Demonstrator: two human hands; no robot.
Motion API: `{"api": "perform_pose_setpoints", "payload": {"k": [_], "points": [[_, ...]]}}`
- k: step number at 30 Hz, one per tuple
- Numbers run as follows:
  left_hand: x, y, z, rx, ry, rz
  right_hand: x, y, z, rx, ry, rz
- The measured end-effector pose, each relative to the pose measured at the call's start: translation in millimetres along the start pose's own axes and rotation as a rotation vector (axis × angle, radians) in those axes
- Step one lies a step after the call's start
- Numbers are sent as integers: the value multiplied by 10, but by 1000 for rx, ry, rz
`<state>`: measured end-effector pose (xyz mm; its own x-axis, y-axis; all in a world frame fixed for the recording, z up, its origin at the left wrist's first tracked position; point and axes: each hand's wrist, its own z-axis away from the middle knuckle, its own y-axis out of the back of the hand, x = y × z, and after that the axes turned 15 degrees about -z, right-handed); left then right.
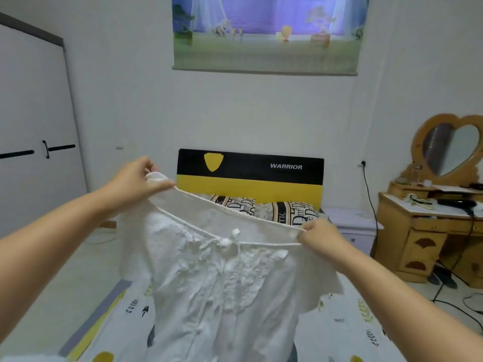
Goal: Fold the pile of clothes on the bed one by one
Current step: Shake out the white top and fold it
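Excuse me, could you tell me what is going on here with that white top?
A person is holding a white blouse up in the air above the bed, stretched out by its neckline. The left hand pinches one shoulder and the right hand pinches the other, so the garment hangs open, facing them. It is not folded yet. Patterned pillows lie against the black and yellow headboard.
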<state>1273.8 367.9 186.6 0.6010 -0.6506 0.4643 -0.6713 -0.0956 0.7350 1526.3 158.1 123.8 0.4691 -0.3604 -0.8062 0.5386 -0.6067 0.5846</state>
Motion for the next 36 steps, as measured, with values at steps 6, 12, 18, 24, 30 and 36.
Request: {"api": "perform_pose_setpoints", "payload": {"k": [6,12,18,24,30,36], "points": [[-130,-165,77,-43,5,-383,-206,248,-14,68,44,-42],[-102,-229,15,-11,261,-107,-103,254,126,-142,74,-160],[-30,-285,90,-221,433,300,62,268,199,-230,-38,-380],[-320,-233,84,-615,191,316,190,564,254,-498,-161,-463],[-657,-147,129,-897,39,473,266,672,292,-272,-121,-552],[-455,-183,274,-655,47,370,172,584,359,-22,5,-586]]}}
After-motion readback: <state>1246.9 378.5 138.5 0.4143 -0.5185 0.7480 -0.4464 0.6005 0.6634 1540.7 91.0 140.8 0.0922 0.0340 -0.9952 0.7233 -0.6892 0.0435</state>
